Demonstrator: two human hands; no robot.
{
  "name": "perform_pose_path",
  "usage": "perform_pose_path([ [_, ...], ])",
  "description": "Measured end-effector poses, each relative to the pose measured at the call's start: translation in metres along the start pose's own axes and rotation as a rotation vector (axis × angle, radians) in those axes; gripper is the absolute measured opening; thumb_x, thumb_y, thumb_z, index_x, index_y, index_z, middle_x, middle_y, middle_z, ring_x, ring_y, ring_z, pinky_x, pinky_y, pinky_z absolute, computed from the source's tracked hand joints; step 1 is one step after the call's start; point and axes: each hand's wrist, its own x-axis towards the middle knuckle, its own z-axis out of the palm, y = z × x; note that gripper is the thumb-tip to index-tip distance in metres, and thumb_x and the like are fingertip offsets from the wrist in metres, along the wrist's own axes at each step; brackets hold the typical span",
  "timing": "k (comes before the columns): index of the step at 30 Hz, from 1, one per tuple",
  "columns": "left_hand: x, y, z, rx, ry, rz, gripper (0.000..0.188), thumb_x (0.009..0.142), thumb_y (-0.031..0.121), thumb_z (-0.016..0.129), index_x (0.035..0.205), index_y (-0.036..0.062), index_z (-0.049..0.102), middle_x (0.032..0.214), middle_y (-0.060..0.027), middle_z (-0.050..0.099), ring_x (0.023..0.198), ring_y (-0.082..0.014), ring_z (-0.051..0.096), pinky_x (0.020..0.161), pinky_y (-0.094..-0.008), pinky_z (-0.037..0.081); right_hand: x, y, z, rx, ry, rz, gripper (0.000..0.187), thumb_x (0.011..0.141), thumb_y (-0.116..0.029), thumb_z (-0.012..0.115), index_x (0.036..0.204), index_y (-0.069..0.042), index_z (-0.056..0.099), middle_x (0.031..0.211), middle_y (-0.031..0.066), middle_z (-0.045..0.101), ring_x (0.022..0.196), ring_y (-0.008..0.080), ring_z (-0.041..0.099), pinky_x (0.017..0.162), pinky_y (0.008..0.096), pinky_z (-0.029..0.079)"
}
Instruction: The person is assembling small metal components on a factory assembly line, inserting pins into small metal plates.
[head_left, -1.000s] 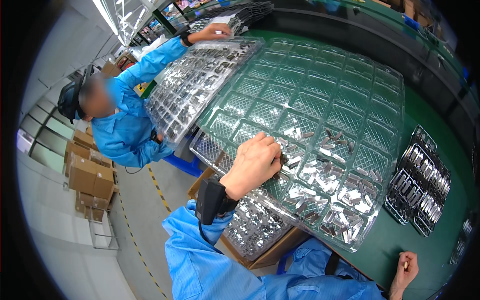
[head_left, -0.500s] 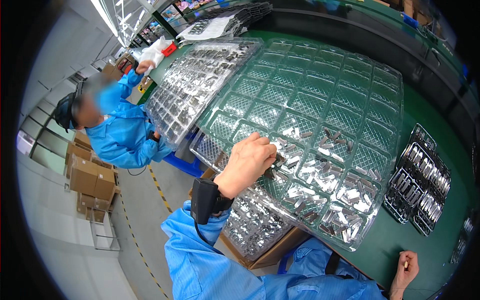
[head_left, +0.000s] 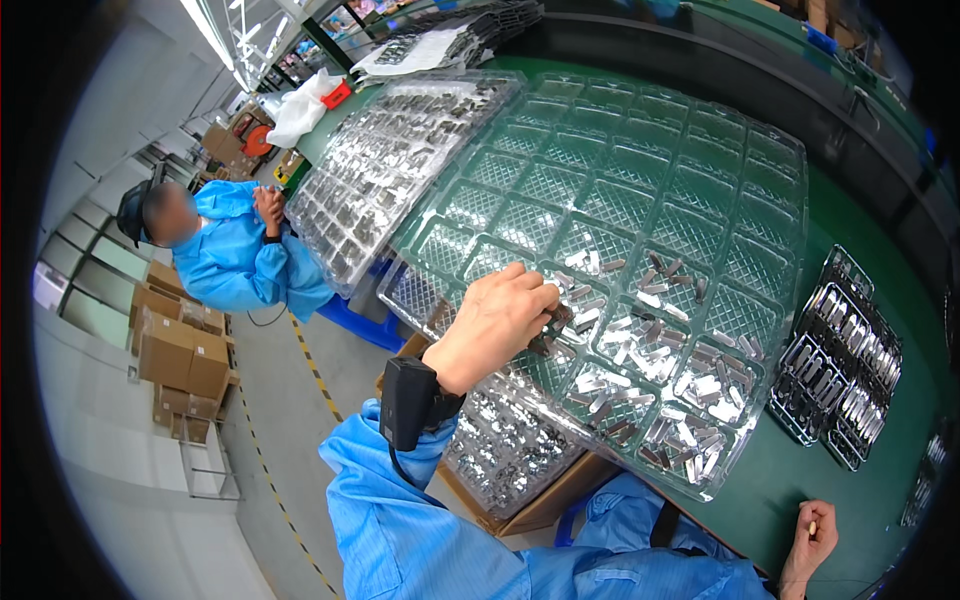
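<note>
Left hand (head_left: 497,322) slides nearer, pinching small metal parts (head_left: 553,325) over the clear tray (head_left: 640,200); right hand (head_left: 812,541) stays curled on the tabletop (head_left: 850,470).

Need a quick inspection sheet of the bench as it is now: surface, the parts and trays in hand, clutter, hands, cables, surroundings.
Surface: green table, largely covered by trays.
Job's things: clear compartment tray; near cells hold small metal parts, far cells look empty.
Clutter: second clear tray filled with parts at left; black trays at right; cardboard box under the table edge.
Hands: left hand on the tray's near cells, fingers among parts; right hand at the table edge, pinching something small.
Cables: thin cord below the black wrist device.
Surroundings: a seated person in blue; stacked cartons on the floor.
</note>
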Motion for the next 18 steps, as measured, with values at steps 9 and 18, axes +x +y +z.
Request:
perform_pose_path([
  [9, 0.0022, 0.0012, 0.006, -0.062, 0.11, 0.021, 0.01, 0.072, 0.008, 0.061, 0.082, 0.0077, 0.058, 0.074, -0.0032, 0.053, 0.076, -0.0211, 0.052, 0.066, -0.0318, 0.044, -0.0006, 0.0081, -0.0036, 0.008, -0.013, 0.043, 0.012, 0.087, -0.01, 0.051, 0.079, -0.001, 0.052, 0.066, -0.0035, 0.041, 0.058, 0.0036, 0.032, 0.051, 0.0185, 0.024],
  [18, 0.005, 0.0071, 0.0061, -0.082, 0.133, -0.011, 0.01, 0.071, 0.009, 0.062, 0.081, 0.0082, 0.059, 0.075, -0.0036, 0.052, 0.077, -0.0212, 0.051, 0.065, -0.0317, 0.044, 0.0002, 0.006, -0.0032, 0.027, -0.022, 0.041, 0.013, 0.087, -0.011, 0.051, 0.079, 0.0, 0.052, 0.067, -0.0031, 0.042, 0.058, 0.0036, 0.033, 0.051, 0.0183, 0.025],
])
